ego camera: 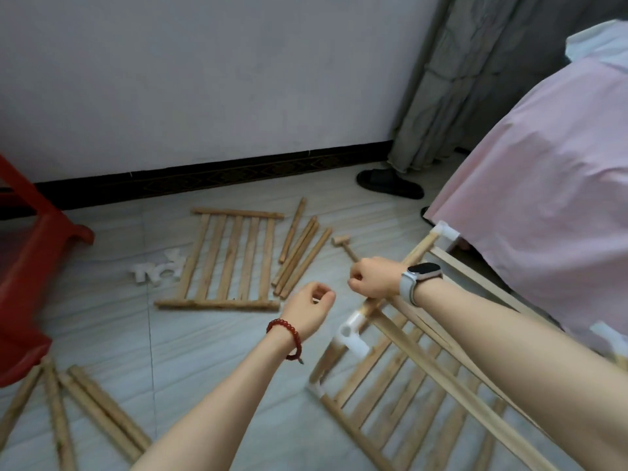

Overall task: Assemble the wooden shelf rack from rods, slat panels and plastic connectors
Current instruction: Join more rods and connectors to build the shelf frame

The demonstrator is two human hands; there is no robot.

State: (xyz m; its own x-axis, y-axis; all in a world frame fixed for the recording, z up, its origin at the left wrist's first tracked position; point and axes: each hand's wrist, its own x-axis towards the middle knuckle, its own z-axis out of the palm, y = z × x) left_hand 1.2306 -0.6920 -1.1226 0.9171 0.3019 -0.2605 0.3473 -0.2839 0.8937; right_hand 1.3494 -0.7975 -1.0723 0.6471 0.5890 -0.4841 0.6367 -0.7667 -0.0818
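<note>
A partly built rack (401, 379) lies tilted at the lower right: a slat panel joined to rods by white plastic connectors (353, 334). My right hand (372, 277), with a watch on the wrist, hovers over the rack's upper rod and grips the handle of a small wooden mallet (341, 240). To its left, my left hand (311, 307) has curled fingers above the floor, and I see nothing in it. A loose slat panel (231, 260) lies flat on the floor, with several loose rods (299, 256) beside it. More rods (68, 413) lie at the lower left.
Spare white connectors (156, 270) sit left of the loose panel. A red plastic stool (27, 266) stands at the left. A bed with a pink sheet (543, 198) hems in the right side. A black slipper (387, 183) and a grey curtain (441, 96) are by the wall.
</note>
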